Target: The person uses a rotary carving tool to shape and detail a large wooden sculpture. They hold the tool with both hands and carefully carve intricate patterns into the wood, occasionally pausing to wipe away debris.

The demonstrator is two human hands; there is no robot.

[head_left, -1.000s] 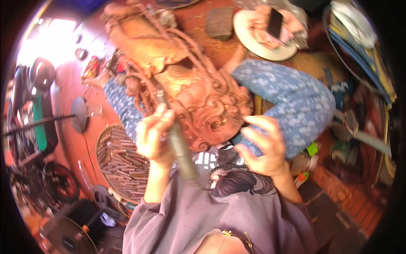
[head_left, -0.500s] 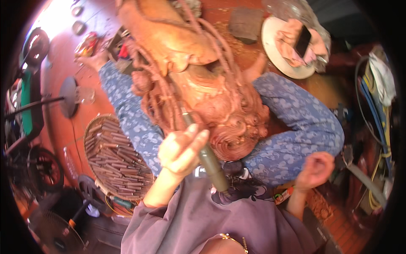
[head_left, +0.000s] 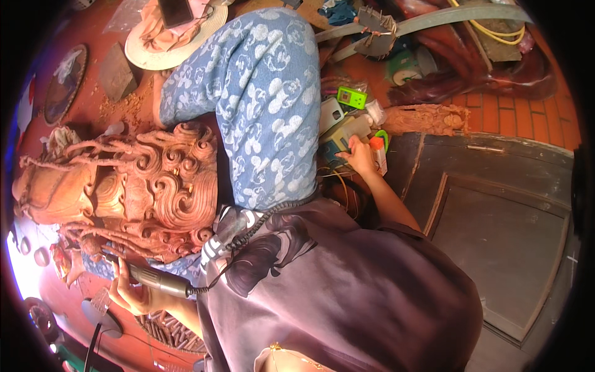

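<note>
My left hand [head_left: 133,292] is wrapped round a dark rotary tool handpiece [head_left: 160,280], whose coiled cord [head_left: 263,221] runs across my shirt. The tool's tip points at the lower edge of a reddish carved wooden sculpture [head_left: 167,186] with curls and root-like strands. That sculpture lies between my legs, and I cannot tell whether the tip touches it. Out to the right, my right hand [head_left: 361,156] is at a pale box-shaped unit [head_left: 347,135], thumb and finger apart and seemingly touching its front. No object shows in that hand.
By the box are a bright green device [head_left: 352,97] and a smaller carved wooden figure [head_left: 427,119]. A dark panelled wooden board [head_left: 496,229] lies at right. A pale hat [head_left: 149,53] with cloth and a phone sits far left. A basket of carving bits [head_left: 167,335] is below my left hand.
The view has swung to the right, so the sculpture now appears at the left. My right hand has reached out to the box. My left hand still holds the handpiece.
</note>
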